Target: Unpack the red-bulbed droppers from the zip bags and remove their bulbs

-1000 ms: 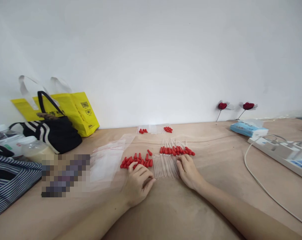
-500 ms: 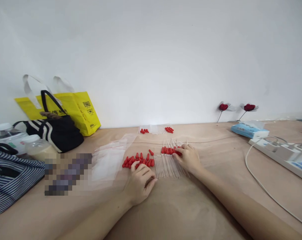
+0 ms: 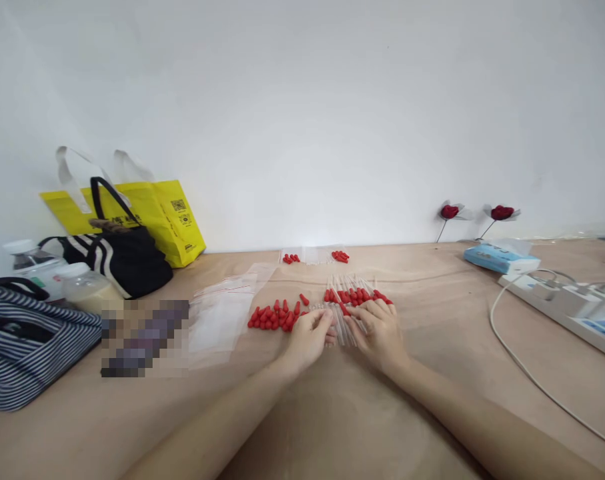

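Note:
My left hand (image 3: 309, 335) is closed in a pinch over the left part of a row of thin clear tubes (image 3: 346, 335). Whatever its fingertips hold is too small to make out. Between the thumb and fingers of my right hand (image 3: 379, 331) is a small red rubber bulb (image 3: 344, 309), tilted beside the tubes. Behind that hand lies a row of thin tubes with red bulbs (image 3: 355, 295) on them. Left of my left hand is a pile of loose red bulbs (image 3: 271, 318), partly covered by that hand.
Clear zip bags (image 3: 217, 320) lie left of the pile. Farther back is a bag with red bulbs (image 3: 291, 259). Yellow (image 3: 187, 233) and black (image 3: 132, 260) bags and jars stand left. A tissue pack (image 3: 499, 257), power strip (image 3: 577, 303) and cable (image 3: 512, 363) lie right.
My left hand has moved right from the bulb pile to the clear tubes. My right hand has come slightly nearer, away from the bulbed row, with a red bulb in its fingers.

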A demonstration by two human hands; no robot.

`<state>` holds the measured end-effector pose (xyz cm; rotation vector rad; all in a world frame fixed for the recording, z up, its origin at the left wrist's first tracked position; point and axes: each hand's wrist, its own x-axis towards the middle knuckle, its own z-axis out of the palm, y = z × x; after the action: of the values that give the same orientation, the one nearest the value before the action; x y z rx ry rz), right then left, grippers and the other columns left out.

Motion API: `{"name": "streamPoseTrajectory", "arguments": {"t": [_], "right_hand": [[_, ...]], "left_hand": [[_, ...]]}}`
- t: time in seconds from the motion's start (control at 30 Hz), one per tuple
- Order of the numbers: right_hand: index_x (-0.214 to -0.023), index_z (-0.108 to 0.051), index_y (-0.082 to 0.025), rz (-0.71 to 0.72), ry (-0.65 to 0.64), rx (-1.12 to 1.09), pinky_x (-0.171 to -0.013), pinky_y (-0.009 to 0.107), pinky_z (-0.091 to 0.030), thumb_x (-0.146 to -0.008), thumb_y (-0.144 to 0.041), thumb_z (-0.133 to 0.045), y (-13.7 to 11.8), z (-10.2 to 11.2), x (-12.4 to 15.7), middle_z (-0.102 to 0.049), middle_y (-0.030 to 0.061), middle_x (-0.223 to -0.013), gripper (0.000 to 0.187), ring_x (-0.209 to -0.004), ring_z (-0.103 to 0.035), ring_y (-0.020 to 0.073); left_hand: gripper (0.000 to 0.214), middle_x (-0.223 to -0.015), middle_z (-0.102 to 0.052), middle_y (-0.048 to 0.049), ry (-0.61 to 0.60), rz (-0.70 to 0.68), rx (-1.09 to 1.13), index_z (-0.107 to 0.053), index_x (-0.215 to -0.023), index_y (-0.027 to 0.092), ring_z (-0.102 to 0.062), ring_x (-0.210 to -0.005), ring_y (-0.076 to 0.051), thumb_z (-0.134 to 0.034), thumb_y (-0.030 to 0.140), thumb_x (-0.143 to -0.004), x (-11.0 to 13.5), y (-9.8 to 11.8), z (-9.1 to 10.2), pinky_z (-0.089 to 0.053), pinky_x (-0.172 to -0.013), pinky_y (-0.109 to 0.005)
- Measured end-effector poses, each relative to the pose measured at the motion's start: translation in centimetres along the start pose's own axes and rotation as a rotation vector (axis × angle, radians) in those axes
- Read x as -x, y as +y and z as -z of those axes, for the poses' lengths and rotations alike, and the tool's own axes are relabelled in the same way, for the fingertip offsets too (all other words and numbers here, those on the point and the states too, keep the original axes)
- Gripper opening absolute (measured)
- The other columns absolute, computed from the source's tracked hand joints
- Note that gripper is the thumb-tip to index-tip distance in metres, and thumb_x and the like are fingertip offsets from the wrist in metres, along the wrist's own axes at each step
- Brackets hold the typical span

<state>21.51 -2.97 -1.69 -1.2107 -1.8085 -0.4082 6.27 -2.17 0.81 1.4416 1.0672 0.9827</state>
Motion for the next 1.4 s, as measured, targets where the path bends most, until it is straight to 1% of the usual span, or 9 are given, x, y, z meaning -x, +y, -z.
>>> {"name": "streamPoseTrajectory", "arguments": {"t": [0.1, 0.2, 0.33, 0.43, 0.53, 0.67, 0.83, 1.1, 1.4], "right_hand": [[-0.084, -0.063, -0.019, 0.050, 0.023, -0.057, -0.061, 0.028, -0.026, -0.081, -0.024, -0.050, -1.9, 0.8, 1.0, -0.056, 0.0017, -0.067, 0.014, -0.066, -0.043, 0.0145], [-0.087, -0.063, -0.021, 0.111, -0.004, -0.072, -0.060, 0.028, -0.027, -0.081, -0.022, -0.050, -2.6, 1.4, 1.6, -0.056, 0.0009, -0.066, 0.014, -0.063, -0.042, 0.0136], [-0.094, -0.061, -0.019, 0.255, 0.034, -0.030, -0.068, 0.030, -0.033, -0.079, -0.019, -0.052, -2.0, 1.9, 1.7, -0.062, 0.0041, -0.082, 0.017, -0.075, -0.050, 0.0153], [-0.100, -0.059, -0.018, 0.366, 0.055, 0.019, -0.082, 0.034, -0.034, -0.079, -0.019, -0.053, -1.4, 1.7, 1.5, -0.063, 0.0060, -0.096, 0.021, -0.092, -0.053, 0.0182], [-0.105, -0.058, -0.020, 0.458, -0.030, 0.030, -0.095, 0.040, -0.028, -0.081, -0.024, -0.053, -1.4, 0.9, 1.2, -0.063, 0.0043, -0.103, 0.025, -0.104, -0.050, 0.0195], [-0.099, -0.060, -0.022, 0.496, -0.081, 0.011, -0.103, 0.047, -0.016, -0.083, -0.025, -0.051, -1.4, -0.1, 0.9, -0.065, 0.0002, -0.102, 0.019, -0.108, -0.049, 0.0194], [-0.100, -0.059, -0.018, 0.496, -0.102, -0.012, -0.106, 0.049, -0.009, -0.082, -0.016, -0.047, -1.1, -0.6, 1.1, -0.068, 0.0001, -0.092, 0.022, -0.108, -0.049, 0.0183], [-0.097, -0.059, -0.016, 0.508, -0.067, 0.010, -0.106, 0.049, -0.016, -0.081, -0.008, -0.043, -1.0, -0.6, 1.4, -0.068, 0.0028, -0.087, 0.024, -0.107, -0.051, 0.0186], [-0.092, -0.058, -0.015, 0.524, -0.112, -0.022, -0.105, 0.052, -0.019, -0.082, -0.006, -0.040, -1.2, -0.1, 1.6, -0.067, 0.0034, -0.078, 0.022, -0.107, -0.052, 0.0173]], "left_hand": [[0.031, -0.072, -0.061, -0.0046, -0.041, 0.104, 0.256, -0.059, -0.076, 0.012, -0.057, -0.063, -0.012, -0.057, 0.043, -0.072, 0.1, 0.0, -1.3, -0.047, -0.061, -0.024], [0.030, -0.068, -0.059, -0.0036, -0.027, 0.033, 0.092, -0.060, -0.079, 0.012, -0.056, -0.061, -0.012, -0.052, 0.040, -0.077, 0.6, -0.2, -0.7, -0.046, -0.057, -0.023], [0.022, -0.077, -0.060, -0.0051, 0.015, -0.432, -0.594, -0.063, -0.089, 0.015, -0.056, -0.070, -0.015, -0.048, 0.028, -0.081, 1.3, -0.8, 2.6, -0.046, -0.065, -0.028], [0.022, -0.080, -0.060, -0.0056, -0.016, -0.754, -0.964, -0.061, -0.096, 0.016, -0.055, -0.074, -0.016, -0.044, 0.023, -0.084, 1.7, -1.5, 4.7, -0.044, -0.069, -0.029], [0.019, -0.076, -0.061, -0.0045, 0.030, -0.940, -1.163, -0.061, -0.094, 0.016, -0.053, -0.068, -0.015, -0.045, 0.022, -0.084, 1.9, -2.3, 5.2, -0.041, -0.062, -0.028], [0.016, -0.071, -0.061, -0.0022, 0.100, -1.107, -1.228, -0.061, -0.087, 0.017, -0.052, -0.065, -0.015, -0.046, 0.018, -0.084, 2.0, -2.4, 4.7, -0.038, -0.063, -0.030], [0.014, -0.070, -0.062, -0.0007, 0.116, -1.120, -1.217, -0.061, -0.089, 0.019, -0.054, -0.069, -0.014, -0.048, 0.021, -0.083, 1.9, -2.3, 4.7, -0.039, -0.073, -0.033], [0.021, -0.098, -0.067, -0.0026, 0.112, -1.121, -1.168, -0.061, -0.094, 0.019, -0.054, -0.103, -0.018, -0.042, 0.020, -0.086, 1.5, -2.7, 4.7, -0.028, -0.100, -0.044], [0.021, -0.101, -0.066, -0.0004, 0.039, -1.049, -1.207, -0.064, -0.084, 0.022, -0.054, -0.105, -0.020, -0.043, 0.021, -0.086, 2.4, -2.0, 5.3, -0.020, -0.102, -0.053]]}}
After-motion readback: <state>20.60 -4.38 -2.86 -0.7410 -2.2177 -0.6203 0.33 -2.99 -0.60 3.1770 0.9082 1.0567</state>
